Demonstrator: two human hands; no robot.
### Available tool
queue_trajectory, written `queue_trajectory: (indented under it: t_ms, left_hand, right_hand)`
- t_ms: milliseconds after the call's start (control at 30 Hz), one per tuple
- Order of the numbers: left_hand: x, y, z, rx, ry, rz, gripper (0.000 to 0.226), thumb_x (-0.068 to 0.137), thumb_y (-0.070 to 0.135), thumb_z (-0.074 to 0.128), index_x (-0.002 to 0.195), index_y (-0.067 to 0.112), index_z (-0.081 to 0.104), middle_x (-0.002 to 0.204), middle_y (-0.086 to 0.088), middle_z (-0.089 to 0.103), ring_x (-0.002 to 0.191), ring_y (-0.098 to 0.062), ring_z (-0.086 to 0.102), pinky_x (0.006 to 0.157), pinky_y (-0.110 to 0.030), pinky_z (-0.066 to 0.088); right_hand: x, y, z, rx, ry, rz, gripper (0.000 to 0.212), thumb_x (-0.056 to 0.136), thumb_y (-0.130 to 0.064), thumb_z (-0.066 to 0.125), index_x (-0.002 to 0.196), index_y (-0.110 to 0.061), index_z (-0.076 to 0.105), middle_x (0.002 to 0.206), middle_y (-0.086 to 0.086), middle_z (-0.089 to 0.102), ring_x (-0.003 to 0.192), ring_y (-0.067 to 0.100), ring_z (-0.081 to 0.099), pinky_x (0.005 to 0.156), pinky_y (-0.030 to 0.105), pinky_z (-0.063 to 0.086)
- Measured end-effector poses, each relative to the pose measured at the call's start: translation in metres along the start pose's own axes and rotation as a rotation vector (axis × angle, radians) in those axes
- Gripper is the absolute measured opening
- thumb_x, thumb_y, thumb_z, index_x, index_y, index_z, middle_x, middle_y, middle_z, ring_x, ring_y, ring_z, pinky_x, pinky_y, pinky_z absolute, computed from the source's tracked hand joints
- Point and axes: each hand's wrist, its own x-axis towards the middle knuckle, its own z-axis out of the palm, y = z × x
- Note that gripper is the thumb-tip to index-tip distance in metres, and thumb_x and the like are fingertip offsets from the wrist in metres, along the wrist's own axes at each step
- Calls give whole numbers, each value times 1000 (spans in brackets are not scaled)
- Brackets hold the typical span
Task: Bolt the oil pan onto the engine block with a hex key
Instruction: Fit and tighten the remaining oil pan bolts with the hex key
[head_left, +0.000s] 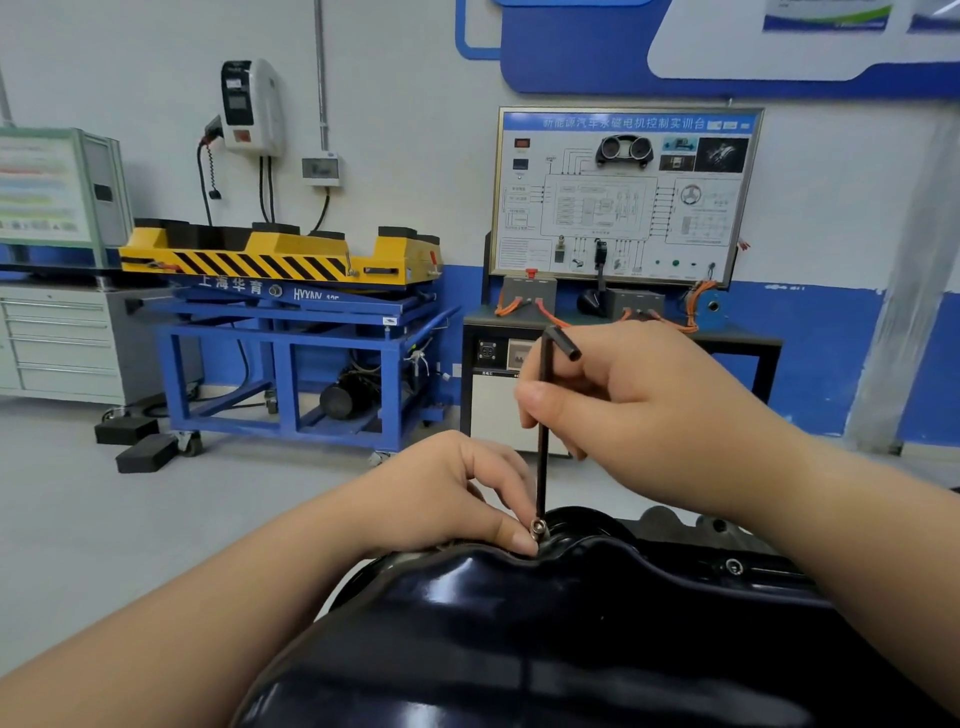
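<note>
Glossy black oil pan (519, 649) across the bottom of the frame. At its upper rim, mid-frame, left hand (457, 493) pinching a bolt (538, 529) between thumb and fingertip. Right hand (639, 410) above, fingers curled round the hex key (543, 441), upright, tip in the bolt head. Second bolt (733, 566) seated lower right. Probably partway: this one standing proud, not yet driven down.
</note>
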Motion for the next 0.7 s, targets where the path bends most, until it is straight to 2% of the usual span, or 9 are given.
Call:
queue_trajectory:
  t_ms: [100,233,300,400,500,633,700]
  left_hand:
    - [1,-1,-1,4,-2,11,18,66,12,80,66,29,73,85,7,66,78,-9,61,77,-23,43]
    - [1,-1,1,10,21,20,17,63,18,79,62,34,71,84,5,66,82,-17,63,83,-32,48]
    - [1,-3,0,16,22,14,13,63,17,79,64,29,72,83,3,66,82,-17,63,82,-32,49]
    - [1,-4,-1,3,10,5,13,67,7,80,68,18,73,80,-1,67,76,-11,63,75,-20,47]
    - [0,-5,-1,25,15,-16,9,68,9,79,75,11,73,76,3,68,72,-5,62,73,-16,47]
    - [-2,-6,-3,-6,17,-44,14,68,14,79,73,25,73,66,11,65,62,0,58,66,-13,45]
    - [-3,-7,-3,-37,12,-44,17,68,12,78,72,27,73,62,12,64,59,1,58,63,-11,45]
  right_hand:
    - [-1,-1,-1,52,33,-27,25,80,-30,49,72,-10,62,52,-8,51,58,11,49,58,24,40]
    - [-1,-1,0,67,-11,-38,22,80,-30,48,70,-17,61,54,-11,53,56,9,50,58,22,40]
    - [0,0,1,43,-37,-40,21,80,-31,48,70,-18,61,55,-11,55,56,8,50,57,21,39]
    - [-1,0,1,14,-53,-76,19,85,-25,53,69,-18,61,54,-9,56,54,4,49,55,17,37]
    - [-2,-1,-1,-11,-79,-131,17,86,-21,57,70,-18,63,58,-7,58,55,3,51,56,16,38]
    - [-2,0,-5,-40,-145,-191,15,88,-14,63,73,-13,68,60,-6,60,58,4,55,56,21,43]
    - [-3,0,-7,-44,-171,-209,14,87,-13,65,73,-14,68,56,-10,58,57,1,56,56,17,43]
